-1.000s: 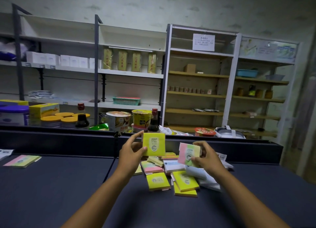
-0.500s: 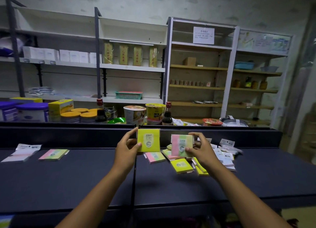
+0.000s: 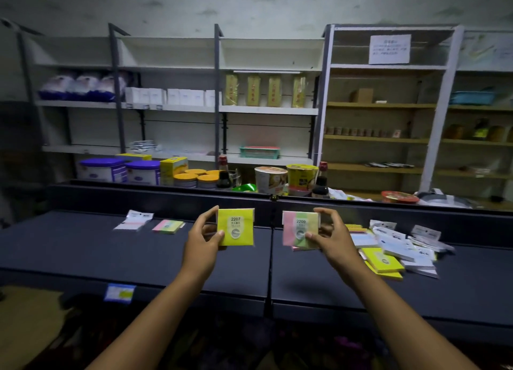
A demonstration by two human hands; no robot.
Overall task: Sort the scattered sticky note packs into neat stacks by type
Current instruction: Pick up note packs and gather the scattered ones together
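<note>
Head | left hand (image 3: 201, 242) fingers pinch yellow pack (image 3: 236, 226) | right hand (image 3: 334, 237) fingers pinch striped pack (image 3: 299, 228)

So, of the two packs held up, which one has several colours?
The striped pack in the right hand, marked 2209: pink, green, yellow. The left hand's pack, 2207, is plain yellow.

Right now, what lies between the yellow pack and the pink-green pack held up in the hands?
Nothing. In the head view the yellow pack and the pink-green pack are apart; only the dark counter shows behind the gap.
</note>
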